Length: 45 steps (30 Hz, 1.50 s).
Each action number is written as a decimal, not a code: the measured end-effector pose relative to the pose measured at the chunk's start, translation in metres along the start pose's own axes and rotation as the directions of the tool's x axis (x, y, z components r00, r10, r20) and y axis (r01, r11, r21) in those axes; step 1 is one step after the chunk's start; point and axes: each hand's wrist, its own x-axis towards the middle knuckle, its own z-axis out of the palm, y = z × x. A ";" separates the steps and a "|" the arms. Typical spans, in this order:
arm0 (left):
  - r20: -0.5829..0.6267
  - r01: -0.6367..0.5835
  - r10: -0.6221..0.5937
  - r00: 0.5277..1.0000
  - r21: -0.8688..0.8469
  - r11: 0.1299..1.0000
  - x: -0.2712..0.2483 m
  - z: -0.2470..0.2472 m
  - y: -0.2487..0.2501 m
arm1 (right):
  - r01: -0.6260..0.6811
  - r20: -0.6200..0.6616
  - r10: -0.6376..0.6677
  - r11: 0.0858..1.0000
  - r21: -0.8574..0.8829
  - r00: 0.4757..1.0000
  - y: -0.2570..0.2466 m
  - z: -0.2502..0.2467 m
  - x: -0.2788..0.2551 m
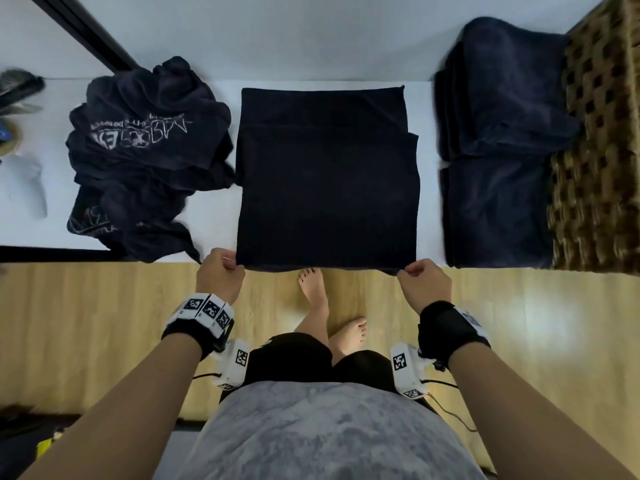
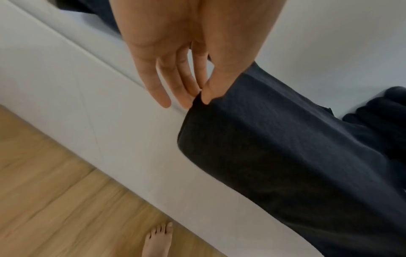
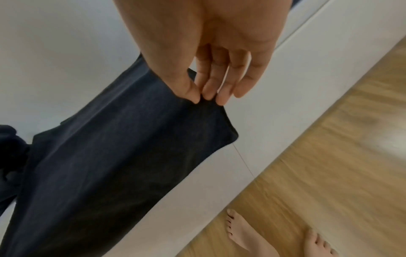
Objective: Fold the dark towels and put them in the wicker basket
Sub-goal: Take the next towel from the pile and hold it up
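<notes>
A dark towel (image 1: 327, 188) lies spread on the white table (image 1: 214, 220), its near edge hanging a little over the front. My left hand (image 1: 221, 271) pinches its near left corner (image 2: 197, 100) between thumb and fingers. My right hand (image 1: 420, 277) pinches the near right corner (image 3: 206, 102) the same way. A heap of unfolded dark towels (image 1: 145, 150) with pale lettering sits to the left. Folded dark towels (image 1: 498, 150) lie at the right, beside the wicker basket (image 1: 595, 150).
The table's front edge runs just under my hands, with wooden floor (image 1: 104, 323) and my bare feet (image 1: 313, 289) below it. Small items (image 1: 17, 109) stand at the table's far left. A dark rail (image 1: 86, 32) crosses the back left.
</notes>
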 end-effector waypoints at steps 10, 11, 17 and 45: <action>0.170 0.169 -0.137 0.976 -0.190 0.967 -0.003 0.013 -0.027 | -0.209 0.145 0.175 0.941 0.268 0.974 0.020 0.008 0.007; 0.192 0.187 -0.144 0.971 -0.226 0.956 -0.003 0.015 -0.028 | -0.204 0.174 0.157 0.933 0.296 0.972 0.021 0.009 0.006; 0.256 0.236 -0.150 0.955 -0.344 0.909 -0.011 0.024 -0.026 | -0.111 0.236 0.049 0.960 0.258 0.970 0.024 0.015 -0.002; 0.121 0.073 0.060 0.991 -0.857 0.510 -0.012 -0.063 0.069 | -0.202 0.270 -0.142 0.372 0.906 0.952 -0.087 -0.087 -0.001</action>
